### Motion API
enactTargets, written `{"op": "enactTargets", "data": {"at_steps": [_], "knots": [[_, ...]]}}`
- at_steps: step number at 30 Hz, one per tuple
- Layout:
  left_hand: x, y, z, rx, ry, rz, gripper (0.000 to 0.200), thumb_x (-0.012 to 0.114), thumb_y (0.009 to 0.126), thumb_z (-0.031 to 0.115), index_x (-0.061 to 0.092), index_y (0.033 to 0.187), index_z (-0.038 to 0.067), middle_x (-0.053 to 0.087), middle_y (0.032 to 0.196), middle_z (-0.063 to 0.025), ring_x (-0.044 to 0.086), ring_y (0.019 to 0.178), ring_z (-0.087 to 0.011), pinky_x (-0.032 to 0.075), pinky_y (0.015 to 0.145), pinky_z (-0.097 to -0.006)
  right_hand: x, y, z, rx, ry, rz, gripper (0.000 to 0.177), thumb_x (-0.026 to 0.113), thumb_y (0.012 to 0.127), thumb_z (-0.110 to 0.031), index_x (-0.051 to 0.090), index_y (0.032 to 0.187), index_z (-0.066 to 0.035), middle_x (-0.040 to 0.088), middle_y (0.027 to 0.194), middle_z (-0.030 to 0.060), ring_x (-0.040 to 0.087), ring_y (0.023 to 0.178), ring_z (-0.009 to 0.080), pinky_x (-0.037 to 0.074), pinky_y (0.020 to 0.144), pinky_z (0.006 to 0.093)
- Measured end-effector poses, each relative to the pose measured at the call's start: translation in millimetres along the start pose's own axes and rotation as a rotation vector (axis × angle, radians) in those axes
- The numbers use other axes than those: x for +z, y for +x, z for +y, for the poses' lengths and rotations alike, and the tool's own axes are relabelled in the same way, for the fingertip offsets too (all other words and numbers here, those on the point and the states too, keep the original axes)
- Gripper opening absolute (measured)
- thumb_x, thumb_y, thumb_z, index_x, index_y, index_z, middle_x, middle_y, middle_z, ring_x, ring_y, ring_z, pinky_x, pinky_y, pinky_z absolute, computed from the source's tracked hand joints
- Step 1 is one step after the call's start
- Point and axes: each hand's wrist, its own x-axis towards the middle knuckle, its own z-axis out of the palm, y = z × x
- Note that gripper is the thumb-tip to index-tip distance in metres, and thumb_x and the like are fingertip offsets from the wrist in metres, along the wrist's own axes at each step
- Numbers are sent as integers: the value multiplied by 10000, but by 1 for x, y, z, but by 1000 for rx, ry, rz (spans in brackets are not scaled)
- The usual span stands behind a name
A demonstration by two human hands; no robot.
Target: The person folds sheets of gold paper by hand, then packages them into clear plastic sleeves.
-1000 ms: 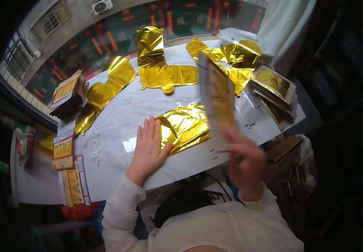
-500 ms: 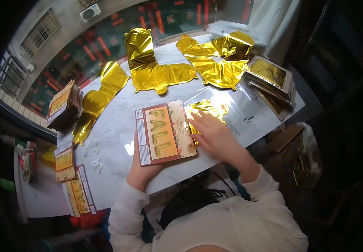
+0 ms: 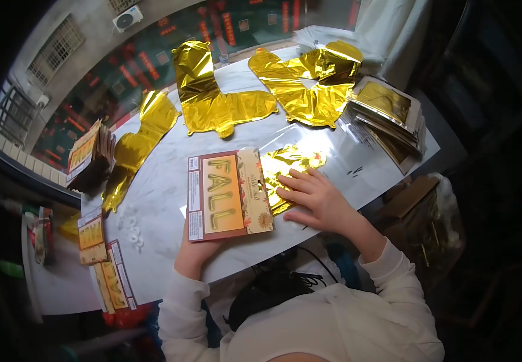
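Note:
My left hand [image 3: 195,252] grips the lower left of a printed cardboard package [image 3: 223,196] lettered "FALL"; most of its fingers are hidden beneath it. Orange and brown print covers the package, with a cream panel on its right side. Right beside that panel, my right hand [image 3: 318,202] lies over a small piece of folded gold foil [image 3: 300,158], fingers spread with the tips on the foil. Part of this foil is hidden behind the package and my fingers.
Large flat gold foil balloons [image 3: 227,108] lie along the back of the white table [image 3: 164,241]. A stack of FALL packages [image 3: 86,154] stands at left, with more cards [image 3: 115,280] at the near left edge. White rings [image 3: 131,229] lie nearby. Packed sleeves [image 3: 387,114] are piled at right.
The package has shifted slightly left along with my left hand. My right hand has come away from the package's edge to the right, its fingers now spread over the gold foil.

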Motion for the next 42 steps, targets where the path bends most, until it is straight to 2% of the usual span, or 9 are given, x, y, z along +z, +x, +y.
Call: {"op": "enactTargets", "data": {"at_steps": [3, 5, 8, 12, 16, 24, 36, 39, 42], "knots": [[-17, -6, -14, -31, 38, -83, 701, 809, 878, 107, 522, 1516, 71, 540, 1533, -187, 526, 1406, -312, 406, 1187, -430, -1, -1, 0, -1, 3, 8, 530, 780, 910, -391, 674, 1352, -118, 606, 1483, 112, 525, 1410, 346, 371, 1170, 545], [-33, -10, -38, 21, 586, 318, 723, 755, 889, 99, 483, 1558, 82, 387, 1655, -194, 359, 1528, -388, 253, 1268, -490, 0, 0, -1, 5, -1, -3, 525, 778, 914, -391, 673, 1349, -117, 608, 1478, 115, 529, 1407, 346, 375, 1167, 541], [-45, -17, -20, 138, 349, 540, 756, 704, 862, 82, 464, 1579, 102, 259, 1724, -170, 212, 1588, -422, 105, 1288, -577, 1, -1, -1, -9, -2, 23, 526, 775, 916, -392, 671, 1348, -111, 606, 1480, 116, 533, 1403, 350, 378, 1165, 541], [-43, -15, 7, 269, 783, 130, 766, 619, 788, 19, 542, 1535, 172, 365, 1691, -112, 273, 1586, -368, 9, 1244, -706, 1, 0, -1, -14, -1, 17, 521, 772, 919, -393, 670, 1340, -104, 606, 1481, 113, 535, 1401, 353, 375, 1167, 542], [-49, -18, 46, 202, 468, -373, 523, 698, 845, 205, 709, 1363, 139, 596, 1510, -92, 457, 1472, -382, 35, 1259, -668, 1, 0, -1, -5, -20, 5, 499, 764, 924, -398, 677, 1307, -90, 601, 1489, 112, 536, 1399, 356, 374, 1167, 542], [5, 30, 25, 406, 830, -84, 493, 542, 1040, 425, 611, 1479, 213, 530, 1523, -134, 477, 1393, -394, 211, 1222, -608, -2, 2, -1, -10, -23, -9, 495, 771, 911, -385, 681, 1291, -82, 597, 1494, 116, 538, 1395, 360, 372, 1168, 543], [13, 29, 19, 348, 678, -151, 542, 632, 961, 378, 590, 1485, 245, 430, 1622, -132, 310, 1525, -467, 146, 1220, -699, -4, -6, 7, 31, 67, 39, 441, 735, 955, -242, 661, 1339, -39, 634, 1432, 138, 585, 1350, 314, 396, 1167, 492], [15, 28, 18, 366, 771, -128, 538, 610, 973, 371, 578, 1503, 280, 419, 1630, -129, 300, 1531, -466, 139, 1224, -702, -6, -9, 15, 420, 836, 347, 266, 573, 1063, -159, 698, 1238, -3, 709, 1177, 75, 649, 1123, 150, 510, 1019, 330], [16, 23, 16, 361, 757, -114, 543, 602, 981, 379, 569, 1515, 290, 421, 1629, -127, 301, 1530, -464, 142, 1223, -702, -30, -6, 39, 552, 1163, 456, 254, 550, 1081, -169, 705, 1191, 1, 710, 1140, 61, 661, 1069, 159, 534, 965, 322]]}}
